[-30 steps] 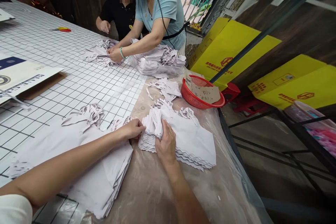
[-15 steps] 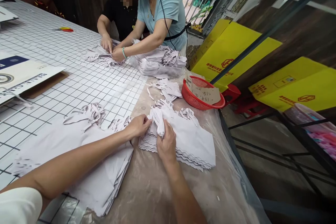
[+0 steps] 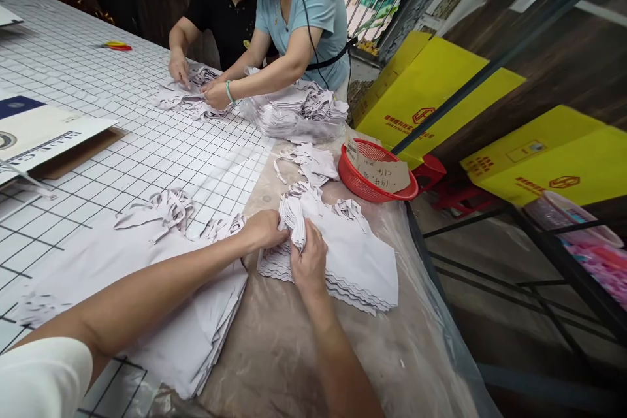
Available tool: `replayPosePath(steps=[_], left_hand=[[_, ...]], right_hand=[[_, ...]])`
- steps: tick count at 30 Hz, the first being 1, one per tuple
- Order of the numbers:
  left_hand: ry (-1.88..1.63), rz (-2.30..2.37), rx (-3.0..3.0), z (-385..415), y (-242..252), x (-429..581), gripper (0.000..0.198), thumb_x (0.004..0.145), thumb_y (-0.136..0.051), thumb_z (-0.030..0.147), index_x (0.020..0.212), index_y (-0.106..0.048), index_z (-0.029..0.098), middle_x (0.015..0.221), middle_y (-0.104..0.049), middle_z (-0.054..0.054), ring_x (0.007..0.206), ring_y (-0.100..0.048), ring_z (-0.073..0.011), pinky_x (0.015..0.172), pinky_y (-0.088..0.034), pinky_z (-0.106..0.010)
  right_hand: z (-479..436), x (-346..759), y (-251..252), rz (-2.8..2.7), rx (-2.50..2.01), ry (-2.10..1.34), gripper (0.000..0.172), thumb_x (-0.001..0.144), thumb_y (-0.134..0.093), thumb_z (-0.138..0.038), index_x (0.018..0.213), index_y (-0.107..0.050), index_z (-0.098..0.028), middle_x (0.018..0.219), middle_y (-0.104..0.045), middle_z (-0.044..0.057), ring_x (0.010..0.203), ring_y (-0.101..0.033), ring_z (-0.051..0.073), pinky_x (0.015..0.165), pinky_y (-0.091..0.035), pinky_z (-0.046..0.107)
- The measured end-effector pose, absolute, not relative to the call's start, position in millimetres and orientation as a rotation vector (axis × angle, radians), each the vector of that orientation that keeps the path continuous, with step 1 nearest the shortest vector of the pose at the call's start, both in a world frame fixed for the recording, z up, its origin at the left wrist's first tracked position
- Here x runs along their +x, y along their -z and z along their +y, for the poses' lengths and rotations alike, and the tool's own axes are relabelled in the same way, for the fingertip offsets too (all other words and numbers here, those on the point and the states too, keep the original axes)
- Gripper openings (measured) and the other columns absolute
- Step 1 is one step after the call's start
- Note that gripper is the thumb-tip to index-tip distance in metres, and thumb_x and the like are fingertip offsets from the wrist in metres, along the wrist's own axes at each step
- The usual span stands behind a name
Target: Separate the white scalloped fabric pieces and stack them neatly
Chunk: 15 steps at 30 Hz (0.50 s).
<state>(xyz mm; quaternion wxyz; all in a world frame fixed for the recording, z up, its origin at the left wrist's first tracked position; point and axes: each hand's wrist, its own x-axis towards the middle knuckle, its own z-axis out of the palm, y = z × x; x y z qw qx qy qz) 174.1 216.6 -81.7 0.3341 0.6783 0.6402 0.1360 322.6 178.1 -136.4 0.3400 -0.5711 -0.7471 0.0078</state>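
A folded bundle of pale fabric pieces (image 3: 292, 221) is gripped between my two hands. From the left, my left hand (image 3: 267, 230) pinches its lower left side, fingertips partly hidden. My right hand (image 3: 309, 258) wraps its fingers round the lower right end. Beneath the bundle lies a stack of pale fabric pieces with wavy edges (image 3: 362, 255), on the plastic sheet. A larger stack of pale fabric (image 3: 196, 313), with loose strips at its top, spreads under my left forearm.
Across the grid-patterned table (image 3: 196, 163), two people handle similar fabric beside a plastic-wrapped pile (image 3: 298, 117). A red basket (image 3: 365, 173) holds marked cardboard at the table's right edge. Red-and-yellow-handled scissors (image 3: 117, 46) and a printed paper bag (image 3: 44, 137) lie leftward. Yellow boxes (image 3: 435, 91) stand beyond.
My left hand has moved slightly right, in closer against the folded bundle. My right hand keeps its hold. Across the table, one person's hand has shifted left, away from the other person's hands.
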Motion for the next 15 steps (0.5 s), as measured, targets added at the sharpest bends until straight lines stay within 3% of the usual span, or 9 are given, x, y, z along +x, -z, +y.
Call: replayPosePath(steps=[3,8,15], left_hand=[[-0.375,1.654,1.744,220.4,78.0,174.3,0.007,0.071,-0.065,0.025,0.073,-0.062,0.018,0.077,-0.071,-0.008,0.078,-0.067,-0.0235,0.058,-0.042,-0.027],[-0.356,1.613,1.662,221.9,77.0,172.4,0.006,0.068,-0.064,0.014,0.066,-0.059,0.017,0.065,-0.064,-0.003,0.065,-0.061,-0.0174,0.053,-0.038,-0.023],[-0.317,1.581,1.587,224.6,75.3,169.3,0.014,0.068,-0.063,0.013,0.058,-0.055,0.018,0.054,-0.053,0.002,0.059,-0.056,-0.015,0.05,-0.036,-0.023]], right_hand=[[173.8,324.7,137.9,-2.074,-1.444,0.037,0.055,0.089,-0.044,-0.025,0.142,-0.043,-0.013,0.136,-0.058,0.017,0.132,-0.049,0.029,0.107,-0.041,0.049],[169.0,323.6,139.5,-2.14,-1.413,0.114,0.067,0.089,-0.054,-0.044,0.146,-0.037,-0.012,0.137,-0.055,0.021,0.134,-0.045,0.033,0.106,-0.036,0.052],[172.6,323.0,143.9,-2.151,-1.446,0.134,0.07,0.089,-0.056,-0.044,0.148,-0.034,-0.013,0.139,-0.054,0.02,0.135,-0.043,0.033,0.107,-0.035,0.05]])
